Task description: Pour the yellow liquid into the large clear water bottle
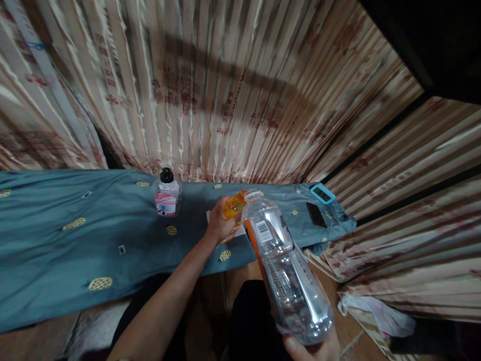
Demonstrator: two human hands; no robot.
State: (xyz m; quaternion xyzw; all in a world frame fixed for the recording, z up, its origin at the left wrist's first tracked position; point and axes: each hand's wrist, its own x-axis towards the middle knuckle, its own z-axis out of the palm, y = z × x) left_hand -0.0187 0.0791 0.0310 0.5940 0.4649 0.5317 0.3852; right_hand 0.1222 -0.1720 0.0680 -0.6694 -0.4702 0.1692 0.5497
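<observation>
My right hand (313,346) grips the base of a large clear plastic bottle (285,273) with an orange label and a barcode. The bottle is tilted, its open mouth pointing away toward a small container of orange liquid (233,206). My left hand (220,223) holds that small orange container over the blue cloth (56,245), right at the big bottle's mouth. A small clear bottle (167,195) with a black cap and pink label stands upright on the cloth, left of my left hand.
A dark phone (316,215) and a teal-framed device (322,193) lie on the cloth's right end. Striped beige curtains (225,90) hang behind and to the right. A white cloth (379,313) lies on the floor at lower right.
</observation>
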